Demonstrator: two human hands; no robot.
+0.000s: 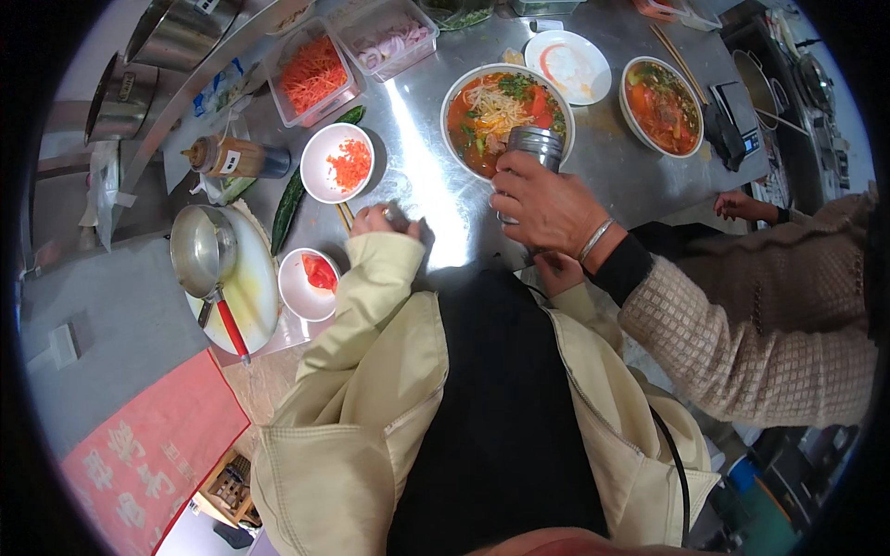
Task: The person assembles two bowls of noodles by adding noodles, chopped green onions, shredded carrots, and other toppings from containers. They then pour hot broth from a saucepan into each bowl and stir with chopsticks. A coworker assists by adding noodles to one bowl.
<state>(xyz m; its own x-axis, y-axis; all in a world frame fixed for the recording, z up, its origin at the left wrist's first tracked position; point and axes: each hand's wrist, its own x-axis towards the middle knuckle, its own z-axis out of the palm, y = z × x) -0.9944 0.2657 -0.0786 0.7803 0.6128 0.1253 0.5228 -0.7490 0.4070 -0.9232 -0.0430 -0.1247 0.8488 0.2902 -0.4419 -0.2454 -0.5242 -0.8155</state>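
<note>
My left hand (384, 222) is curled at the near edge of the metal table, beside a pair of chopsticks (346, 217); its palm side is hidden. Next to it stands a white bowl of chopped orange bits (349, 167). Partly covered by another person's wrist, my right hand (558, 272) hangs near the table edge, and its fingers are hard to read. That person's hand (547, 202) grips a metal-topped shaker (536, 145) tilted above a large bowl of red soup (475, 109) with noodles, tomato and greens.
A smaller bowl of tomato (320, 271), a saucepan (202, 248) on a white board, cucumbers (288, 209) and a sauce bottle (236, 158) stand left. Farther back are tubs of carrot shreds (315, 76) and sliced onion (393, 46). Right are a second soup bowl (662, 107) and a scale (735, 118).
</note>
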